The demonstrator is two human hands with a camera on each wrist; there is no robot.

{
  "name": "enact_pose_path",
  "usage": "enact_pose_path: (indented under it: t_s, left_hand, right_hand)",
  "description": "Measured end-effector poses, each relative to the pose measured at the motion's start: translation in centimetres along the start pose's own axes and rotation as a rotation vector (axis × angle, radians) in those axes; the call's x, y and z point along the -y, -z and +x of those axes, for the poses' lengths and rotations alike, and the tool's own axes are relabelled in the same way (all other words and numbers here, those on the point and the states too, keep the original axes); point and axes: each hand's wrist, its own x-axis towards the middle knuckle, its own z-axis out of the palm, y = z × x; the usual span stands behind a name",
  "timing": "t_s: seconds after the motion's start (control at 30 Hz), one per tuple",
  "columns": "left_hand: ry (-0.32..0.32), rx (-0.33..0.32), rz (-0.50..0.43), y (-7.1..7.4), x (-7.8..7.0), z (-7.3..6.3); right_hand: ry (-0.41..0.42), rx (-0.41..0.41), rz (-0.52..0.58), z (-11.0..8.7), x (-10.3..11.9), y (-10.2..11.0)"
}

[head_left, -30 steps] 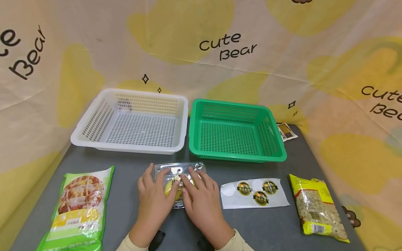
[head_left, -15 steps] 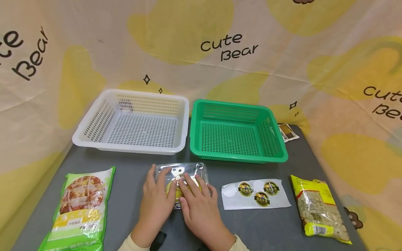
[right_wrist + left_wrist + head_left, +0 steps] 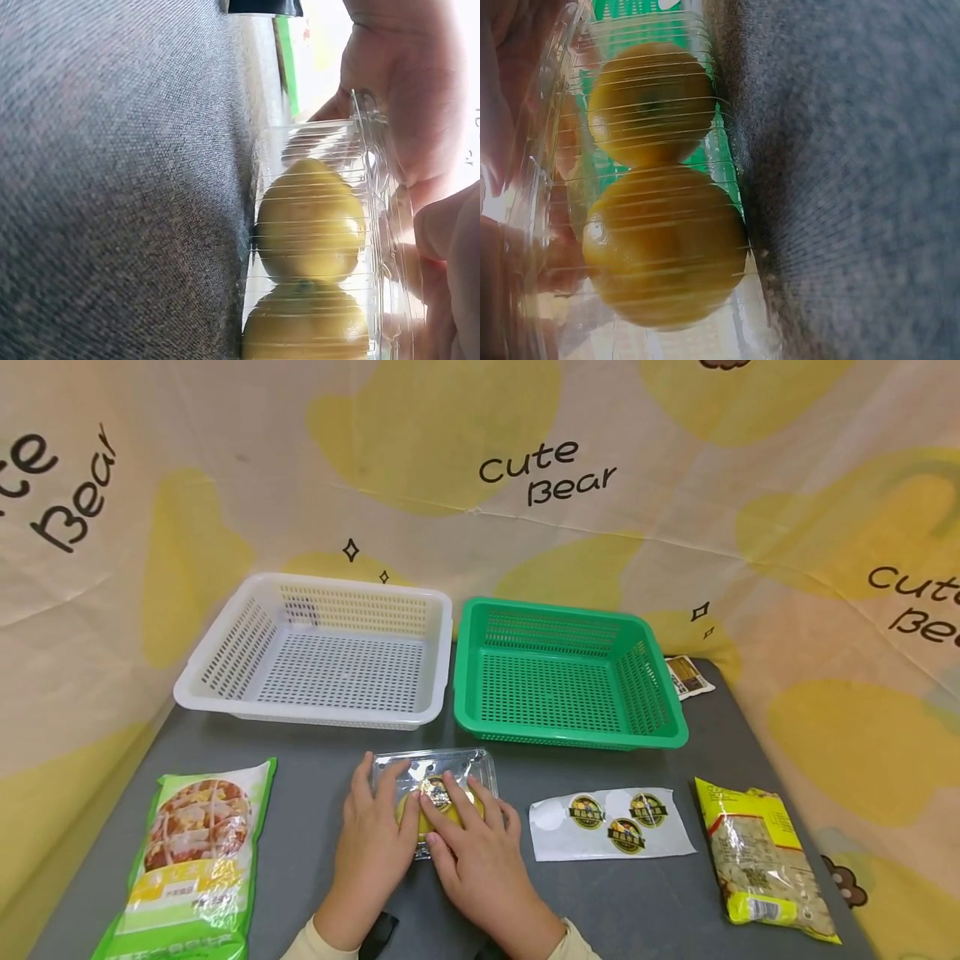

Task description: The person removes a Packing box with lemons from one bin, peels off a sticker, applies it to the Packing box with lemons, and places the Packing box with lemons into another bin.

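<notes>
A clear plastic clamshell box [image 3: 450,763] rests on the grey table with yellow round fruits inside. Through its ridged side, two fruits [image 3: 664,247] show in the left wrist view, and two yellow fruits [image 3: 311,225] show in the right wrist view. On the lid is a round black-and-gold sticker [image 3: 433,792]. My left hand [image 3: 377,831] lies over the box's left part, fingers spread and mostly straight. My right hand [image 3: 480,860] rests on the right part, its fingertips at the sticker's edge. Both palms hide the box's near side.
Behind the box stand a white basket [image 3: 341,672] and a green basket [image 3: 551,693]. A sheet of stickers [image 3: 551,850] lies to the right, with a yellow food bag [image 3: 765,860] beyond it. At the left lies a green-and-white food bag [image 3: 195,831]; a small packet [image 3: 688,677] pokes out behind the green basket.
My right hand's fingers have shifted left and a little down over the lid, around the sticker. The left hand stays on the box, moved slightly right in view.
</notes>
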Motion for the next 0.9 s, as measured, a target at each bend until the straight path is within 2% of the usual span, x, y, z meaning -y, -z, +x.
enact_pose_path:
  t_s: [0.27, 0.43, 0.7, 0.9]
  left_hand:
    - [0.021, 0.023, 0.000, 0.09, 0.06, 0.07]
    - [0.005, 0.007, 0.001, 0.10, -0.04, -0.05]
    - [-0.020, -0.013, -0.004, 0.08, -0.07, -0.09]
    - [-0.013, -0.013, 0.001, 0.00, -0.02, -0.04]
  right_hand:
    - [0.001, 0.013, 0.010, 0.02, -0.14, -0.09]
    - [-0.009, 0.048, 0.043, 0.07, -0.16, 0.24]
    - [-0.018, 0.005, 0.116, -0.02, -0.33, 0.56]
    - [-0.024, 0.023, 0.116, -0.53, -0.90, 0.76]
